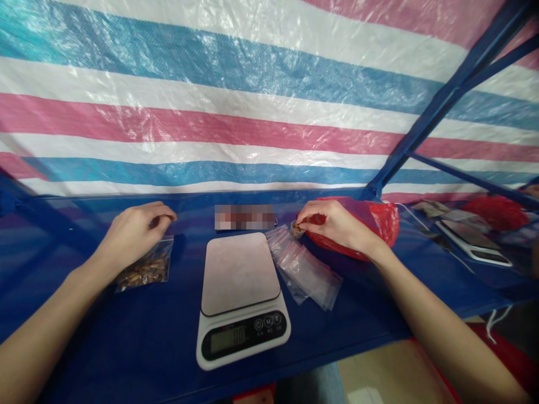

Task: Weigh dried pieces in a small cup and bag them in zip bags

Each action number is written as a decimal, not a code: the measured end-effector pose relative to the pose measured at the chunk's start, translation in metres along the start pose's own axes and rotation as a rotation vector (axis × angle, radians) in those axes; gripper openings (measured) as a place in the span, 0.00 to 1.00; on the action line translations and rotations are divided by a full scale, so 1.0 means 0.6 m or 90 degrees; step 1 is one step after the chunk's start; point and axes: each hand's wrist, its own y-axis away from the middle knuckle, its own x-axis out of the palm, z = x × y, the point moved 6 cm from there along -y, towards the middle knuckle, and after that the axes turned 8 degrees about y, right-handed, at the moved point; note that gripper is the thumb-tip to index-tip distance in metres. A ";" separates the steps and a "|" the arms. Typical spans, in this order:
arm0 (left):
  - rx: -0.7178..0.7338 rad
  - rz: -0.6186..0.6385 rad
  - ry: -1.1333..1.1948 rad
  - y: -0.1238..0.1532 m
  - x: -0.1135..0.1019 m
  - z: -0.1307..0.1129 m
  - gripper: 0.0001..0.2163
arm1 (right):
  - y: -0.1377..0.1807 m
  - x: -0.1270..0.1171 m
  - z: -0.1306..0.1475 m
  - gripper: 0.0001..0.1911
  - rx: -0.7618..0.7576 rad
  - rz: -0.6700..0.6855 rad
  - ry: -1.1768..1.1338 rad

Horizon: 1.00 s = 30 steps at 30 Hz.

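Observation:
My left hand (141,224) hovers at the upper edge of a clear zip bag (147,266) of brown dried pieces, covering part of it. Its thumb and forefinger are bent together; whatever is between them, if anything, cannot be made out. On the right, my right hand (330,224) pinches at the rim of a small pale cup (297,231) with something brown inside. That cup is beside a red plastic bag (381,221) and the fanned stack of clear zip bags (309,272). Between my hands stands a white kitchen scale (242,275) with a bare plate, its display near zero.
Behind the scale lies a blurred-out item (245,217). Striped plastic sheeting (236,129) hangs along the back of the blue table (168,342). A blue metal frame (438,106) slants up at right, with another scale (475,244) and red bag (497,212) beyond it.

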 end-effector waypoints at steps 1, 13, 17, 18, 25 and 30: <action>-0.001 -0.003 0.002 0.000 0.000 -0.001 0.19 | 0.000 0.000 0.000 0.07 -0.004 -0.001 0.001; -0.002 0.018 -0.014 0.000 0.003 0.002 0.21 | 0.000 0.001 0.001 0.13 -0.010 -0.013 -0.004; 0.006 0.027 -0.030 0.000 0.005 0.002 0.23 | 0.000 -0.004 0.005 0.16 -0.016 -0.024 0.001; 0.007 0.026 -0.032 0.000 0.005 0.003 0.23 | 0.000 -0.008 0.006 0.17 -0.014 -0.033 0.001; -0.006 0.009 0.000 0.001 0.009 0.019 0.20 | 0.023 -0.071 -0.026 0.16 0.046 -0.172 0.048; -0.003 0.000 0.021 0.001 0.008 0.024 0.17 | 0.046 -0.083 -0.119 0.10 0.163 -0.070 0.120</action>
